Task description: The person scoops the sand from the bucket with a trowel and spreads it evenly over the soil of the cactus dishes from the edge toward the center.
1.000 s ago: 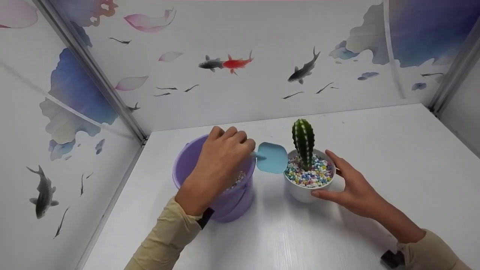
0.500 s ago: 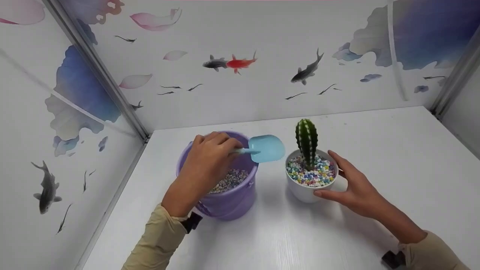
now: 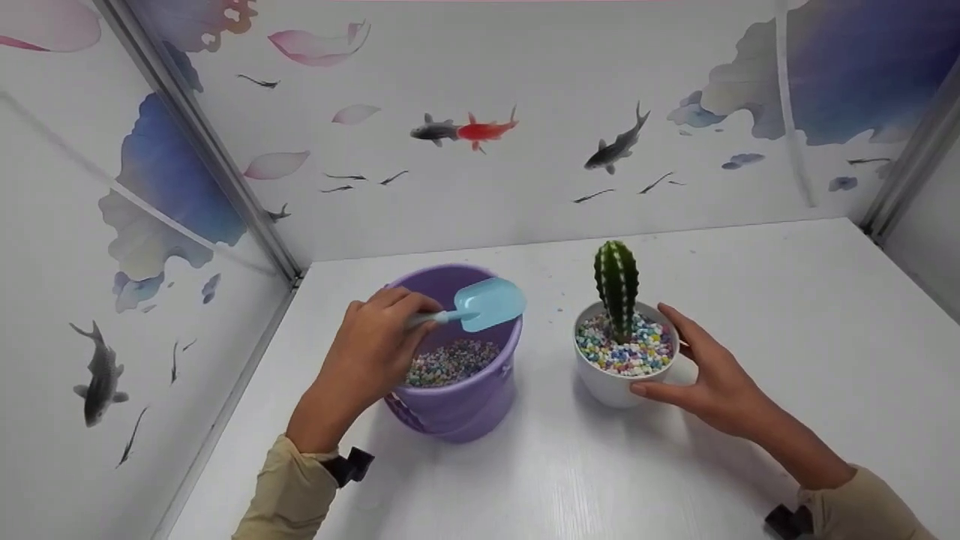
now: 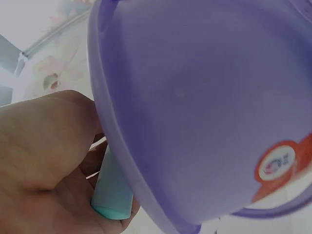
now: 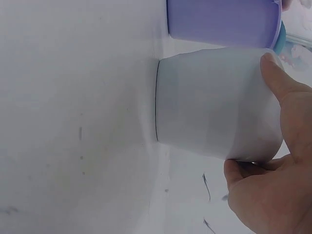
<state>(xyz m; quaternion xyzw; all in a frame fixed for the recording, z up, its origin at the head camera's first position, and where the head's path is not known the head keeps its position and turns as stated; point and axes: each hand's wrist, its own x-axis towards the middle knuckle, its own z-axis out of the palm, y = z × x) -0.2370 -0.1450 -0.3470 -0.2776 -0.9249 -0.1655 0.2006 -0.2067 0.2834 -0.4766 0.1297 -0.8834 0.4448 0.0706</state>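
Over the purple bucket (image 3: pixel 465 409), my left hand (image 3: pixel 379 337) grips the handle of a light blue toy shovel (image 3: pixel 491 304), its blade pointing right across the bucket's mouth. Small multicoloured pebbles (image 3: pixel 454 364) lie inside the bucket. In the left wrist view the shovel's handle end (image 4: pixel 113 187) shows in the palm beside the bucket's rim. My right hand (image 3: pixel 712 379) holds the white pot (image 3: pixel 611 390) from its right side, thumb in front and fingers behind. A green cactus (image 3: pixel 616 289) stands upright in the pot among brightly coloured pebbles (image 3: pixel 637 349). The right wrist view shows the pot's base on the table.
The white table (image 3: pixel 570 480) carries both containers, with a gap between bucket and pot. A few tiny pebbles (image 3: pixel 559 310) lie loose behind that gap. Behind rises a wall (image 3: pixel 525 202) printed with fish and petals, and a similar panel (image 3: pixel 52 247) stands at the left.
My left hand has drawn back left with the shovel, from near the pot to over the bucket, uncovering the pebbles inside. The right hand keeps its hold on the pot.
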